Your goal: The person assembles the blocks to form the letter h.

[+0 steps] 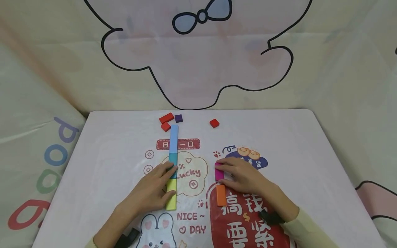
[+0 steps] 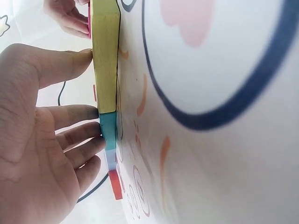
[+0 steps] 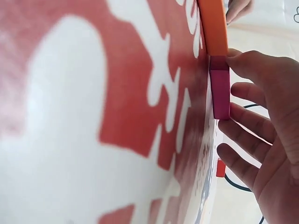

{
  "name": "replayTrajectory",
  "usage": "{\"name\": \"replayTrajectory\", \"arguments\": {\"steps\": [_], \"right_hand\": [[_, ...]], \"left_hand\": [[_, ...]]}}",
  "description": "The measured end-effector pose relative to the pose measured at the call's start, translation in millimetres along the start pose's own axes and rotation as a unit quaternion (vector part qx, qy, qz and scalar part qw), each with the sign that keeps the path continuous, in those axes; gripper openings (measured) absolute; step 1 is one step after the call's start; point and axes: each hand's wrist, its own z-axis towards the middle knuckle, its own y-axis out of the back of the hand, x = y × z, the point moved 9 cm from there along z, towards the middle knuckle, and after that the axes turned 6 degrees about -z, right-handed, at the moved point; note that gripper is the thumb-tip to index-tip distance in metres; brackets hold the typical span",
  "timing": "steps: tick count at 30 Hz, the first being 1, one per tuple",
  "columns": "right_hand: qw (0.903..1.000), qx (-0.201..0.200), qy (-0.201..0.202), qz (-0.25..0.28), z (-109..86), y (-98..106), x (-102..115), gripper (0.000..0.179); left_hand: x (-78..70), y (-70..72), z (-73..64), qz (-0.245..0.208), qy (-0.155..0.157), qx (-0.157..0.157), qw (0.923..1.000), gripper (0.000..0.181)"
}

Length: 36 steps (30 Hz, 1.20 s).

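A straight row of flat wooden blocks lies on the table: light blue (image 1: 174, 137) at the far end, teal (image 1: 173, 156) in the middle, yellow (image 1: 171, 204) nearest. My left hand (image 1: 152, 189) rests along its left part, thumb touching the yellow block and extended fingertips on the teal one. To the right, my right hand (image 1: 245, 175) pinches a magenta block (image 1: 219, 175) endwise, thumb at the near end and fingers at the far end. An orange block (image 1: 221, 197) lies just nearer, in line with the magenta one, a narrow gap between them.
Beyond the row lie a red rectangular block (image 1: 166, 117), a small red block (image 1: 165, 126) and a dark purple block (image 1: 179, 118). Another small red block (image 1: 214, 123) sits farther right. The white table mat (image 1: 294, 144) carries printed drawings; a patterned curtain hangs behind.
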Motion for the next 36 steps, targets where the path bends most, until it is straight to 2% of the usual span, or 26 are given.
{"name": "replayTrajectory", "arguments": {"steps": [6, 17, 29, 36], "right_hand": [[1.0000, -0.003, 0.001, 0.004, -5.3, 0.5, 0.7, 0.053], [0.9995, -0.012, 0.027, 0.004, -6.6, -0.1, 6.6, 0.045], [0.9994, 0.029, 0.018, 0.000, -8.1, -6.2, 9.9, 0.045], [0.9993, 0.036, 0.008, 0.007, -8.3, -5.8, 8.9, 0.042]], "left_hand": [[-1.6, -1.0, 0.7, -0.002, 0.001, 0.003, 1.0000, 0.082], [-1.8, -0.7, 1.1, 0.005, 0.000, 0.004, 1.0000, 0.082], [-1.0, -1.1, -0.1, 0.012, 0.000, 0.004, 0.9999, 0.082], [-1.4, -2.5, -0.4, 0.009, 0.000, 0.008, 0.9999, 0.083]]}}
